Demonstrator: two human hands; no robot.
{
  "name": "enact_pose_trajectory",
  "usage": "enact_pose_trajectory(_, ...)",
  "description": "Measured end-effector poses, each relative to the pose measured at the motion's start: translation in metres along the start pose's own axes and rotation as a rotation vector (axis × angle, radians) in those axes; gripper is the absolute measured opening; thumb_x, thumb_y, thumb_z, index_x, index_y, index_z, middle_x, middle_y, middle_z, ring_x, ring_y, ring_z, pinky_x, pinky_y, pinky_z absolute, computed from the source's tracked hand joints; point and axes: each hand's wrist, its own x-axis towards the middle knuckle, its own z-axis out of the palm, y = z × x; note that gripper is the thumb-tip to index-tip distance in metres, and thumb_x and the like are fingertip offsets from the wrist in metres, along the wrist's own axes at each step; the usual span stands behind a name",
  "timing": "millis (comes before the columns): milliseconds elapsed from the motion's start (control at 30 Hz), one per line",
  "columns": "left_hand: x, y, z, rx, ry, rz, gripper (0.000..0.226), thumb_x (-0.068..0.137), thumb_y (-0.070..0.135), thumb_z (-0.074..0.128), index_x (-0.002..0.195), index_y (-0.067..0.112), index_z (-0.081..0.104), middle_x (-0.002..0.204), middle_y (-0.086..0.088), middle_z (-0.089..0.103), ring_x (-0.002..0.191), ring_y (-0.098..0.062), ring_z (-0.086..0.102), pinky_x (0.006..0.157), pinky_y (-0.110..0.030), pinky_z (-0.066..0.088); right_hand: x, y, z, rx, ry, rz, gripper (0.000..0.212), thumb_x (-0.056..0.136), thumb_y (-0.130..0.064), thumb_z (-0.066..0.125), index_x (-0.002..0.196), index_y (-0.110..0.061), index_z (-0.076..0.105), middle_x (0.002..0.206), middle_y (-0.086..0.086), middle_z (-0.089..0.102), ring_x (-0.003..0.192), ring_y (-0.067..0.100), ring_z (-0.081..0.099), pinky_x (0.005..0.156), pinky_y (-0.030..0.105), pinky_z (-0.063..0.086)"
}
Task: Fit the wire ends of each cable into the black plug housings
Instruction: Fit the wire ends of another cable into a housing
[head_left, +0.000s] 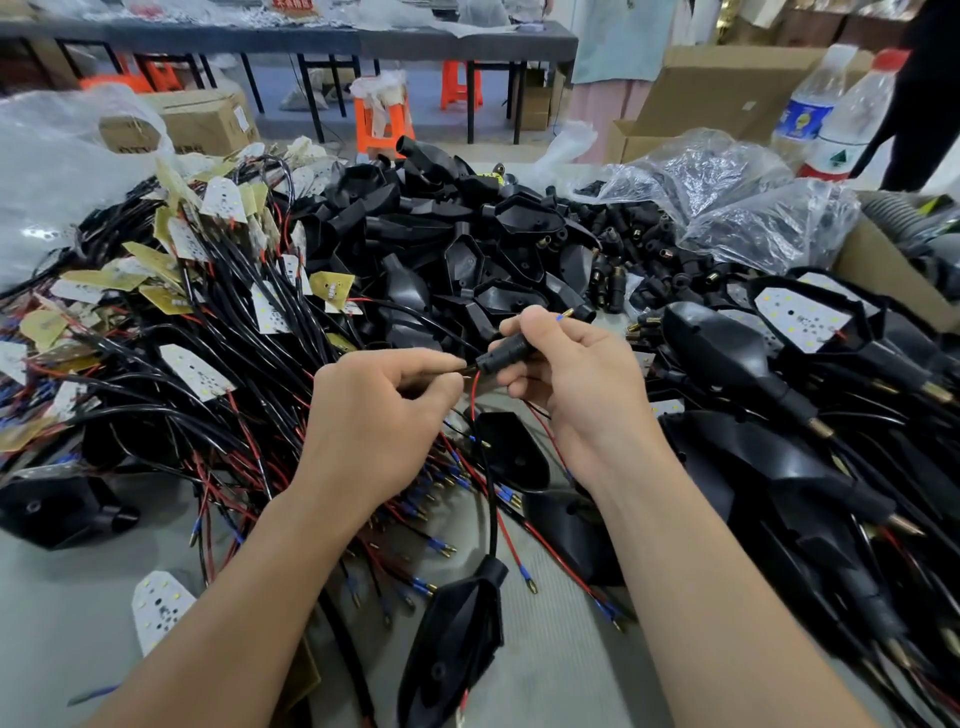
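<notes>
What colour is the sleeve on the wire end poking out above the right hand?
Blue sleeve, brass tip, seen in the head view.

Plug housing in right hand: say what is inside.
A red wire runs to its near end; a brass tip pokes out the far end. The rest is hidden by the housing and fingers.
</notes>
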Motion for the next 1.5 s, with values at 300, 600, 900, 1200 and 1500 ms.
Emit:
enact_pose_trajectory(300, -0.006, -0.001, 0.003, -0.098, -0.085, 0.102, 0.065, 0.077, 0.036, 0.082, 0.138, 0.039, 0.062, 0.091, 0.039, 0.071, 0.081, 0.012, 0.071, 0.077, -0.003, 0.048, -0.004, 0.001, 0.003, -0.004, -0.043, 0.027, 0.019, 0.099, -0.011, 0.063, 0.087, 0.001, 0.071, 0.075, 0.012, 0.073, 0.048, 0.012, 0.054, 0.046, 0.02, 0.043)
enact_pose_trajectory(600, 0.0, -0.009, 0.005, -0.343, -0.063, -0.095, 0.055, 0.065, 0.04, 0.088, 0.118, 0.036, 0.075, 0.086, 0.012, 0.08, 0.07, -0.011, 0.077, 0.066, -0.031, 0.062, -0.006, -0.003, 0.004, -0.087, -0.203, 0.098, 0.031, 0.107, -0.023, 0.049, 0.1, -0.008, 0.075, 0.085, 0.009, 0.075, 0.059, 0.012, 0.057, 0.067, 0.033, 0.044)
enact_pose_trajectory(900, -0.005, -0.001, 0.011, -0.166, -0.091, 0.009, 0.026, 0.082, 0.022, 0.085, 0.079, 0.046, 0.076, 0.07, 0.022, 0.074, 0.066, 0.002, 0.071, 0.062, -0.012, 0.054, -0.006, -0.005, 0.005, -0.032, 0.134, -0.04, 0.054, 0.11, -0.036, 0.042, 0.079, -0.014, 0.081, 0.081, 0.007, 0.078, 0.063, 0.007, 0.065, 0.053, 0.016, 0.046)
enact_pose_trajectory(1200, -0.002, 0.016, -0.001, -0.522, -0.615, -0.082, 0.018, 0.083, 0.033, 0.075, 0.075, 0.018, 0.08, 0.072, -0.012, 0.076, 0.06, -0.031, 0.071, 0.061, -0.034, 0.058, 0.0, 0.0, 0.005, -0.147, 0.324, -0.243, 0.058, 0.106, -0.035, 0.048, 0.054, -0.019, 0.07, 0.043, -0.003, 0.051, 0.04, 0.005, 0.044, 0.046, 0.014, 0.037)
enact_pose_trajectory(1500, -0.004, 0.008, -0.009, 0.017, -0.471, 0.152, 0.018, 0.069, 0.037, 0.073, 0.066, 0.02, 0.072, 0.054, 0.003, 0.066, 0.05, -0.021, 0.058, 0.053, -0.027, 0.047, 0.007, -0.004, -0.011, -0.144, 0.588, -0.328, 0.053, 0.102, -0.036, 0.049, 0.053, -0.024, 0.068, 0.049, -0.001, 0.058, 0.05, 0.018, 0.051, 0.063, 0.037, 0.042)
